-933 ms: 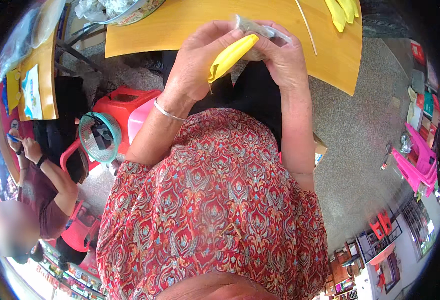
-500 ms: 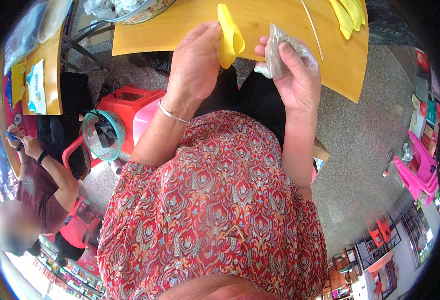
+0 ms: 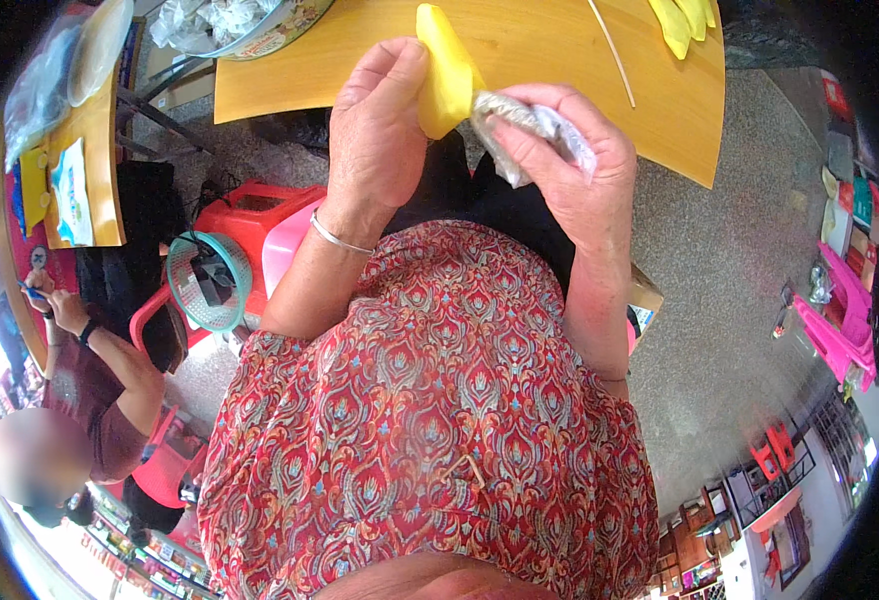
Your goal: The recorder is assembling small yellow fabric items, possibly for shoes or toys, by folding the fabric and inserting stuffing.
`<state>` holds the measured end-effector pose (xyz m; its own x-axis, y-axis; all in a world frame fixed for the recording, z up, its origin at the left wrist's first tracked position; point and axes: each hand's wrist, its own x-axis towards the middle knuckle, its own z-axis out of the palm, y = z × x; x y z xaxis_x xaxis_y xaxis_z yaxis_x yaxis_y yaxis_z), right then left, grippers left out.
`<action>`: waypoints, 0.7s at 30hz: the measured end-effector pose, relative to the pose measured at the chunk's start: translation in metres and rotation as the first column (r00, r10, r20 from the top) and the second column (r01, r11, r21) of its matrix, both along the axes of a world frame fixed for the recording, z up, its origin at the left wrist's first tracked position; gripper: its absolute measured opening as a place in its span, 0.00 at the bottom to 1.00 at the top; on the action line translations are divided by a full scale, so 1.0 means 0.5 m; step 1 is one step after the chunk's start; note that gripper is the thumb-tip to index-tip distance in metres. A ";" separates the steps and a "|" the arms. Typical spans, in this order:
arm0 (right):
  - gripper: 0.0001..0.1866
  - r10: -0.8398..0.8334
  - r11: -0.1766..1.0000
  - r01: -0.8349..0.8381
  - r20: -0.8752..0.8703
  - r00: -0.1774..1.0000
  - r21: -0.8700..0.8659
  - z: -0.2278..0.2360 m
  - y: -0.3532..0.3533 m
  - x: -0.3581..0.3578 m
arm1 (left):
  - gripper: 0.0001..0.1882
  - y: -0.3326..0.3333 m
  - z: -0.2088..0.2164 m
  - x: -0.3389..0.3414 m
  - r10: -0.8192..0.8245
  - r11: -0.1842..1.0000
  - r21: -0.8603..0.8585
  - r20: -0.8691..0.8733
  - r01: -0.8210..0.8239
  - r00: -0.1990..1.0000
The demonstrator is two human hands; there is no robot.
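Observation:
My left hand [image 3: 380, 120], with a silver bangle on its wrist, pinches the edge of a yellow cloth pouch [image 3: 444, 75] between thumb and fingers. The pouch stands upright above the near table edge. In my right hand [image 3: 590, 165] is a small clear plastic bag [image 3: 505, 125] with greyish-brown filling, gripped by thumb and fingers. One end of the bag touches or nearly touches the pouch's right lower side; whether it is inside the opening I cannot tell.
On the yellow wooden table [image 3: 360, 70] lie a thin stick [image 3: 614, 52] and several yellow pouches [image 3: 675, 25]. A large basin [image 3: 260, 35] of plastic bags stands at the back left. Left of me are a red stool [image 3: 255, 205], a green basket [image 3: 208, 282] and another person [image 3: 100, 400].
My right hand has moved left, bringing the plastic bag up to the yellow pouch and tilting it over. My left hand keeps its pinch on the pouch.

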<state>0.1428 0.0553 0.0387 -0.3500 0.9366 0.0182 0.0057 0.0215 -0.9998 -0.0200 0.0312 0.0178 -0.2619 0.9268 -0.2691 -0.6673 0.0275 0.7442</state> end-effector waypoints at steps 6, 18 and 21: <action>0.12 0.027 0.964 -0.093 0.254 0.967 0.247 0.004 0.005 0.000 | 0.10 -0.002 0.011 0.010 0.077 0.996 0.045 -0.155 -0.071 0.985; 0.18 -0.141 0.988 0.141 -0.001 0.990 0.055 -0.011 0.008 0.002 | 0.15 -0.007 0.004 0.005 -0.042 0.985 0.144 -0.318 0.092 0.947; 0.17 -0.087 0.996 0.087 -0.026 0.996 0.024 -0.034 0.017 0.007 | 0.17 -0.013 0.002 0.010 -0.157 0.973 0.100 -0.373 0.208 0.915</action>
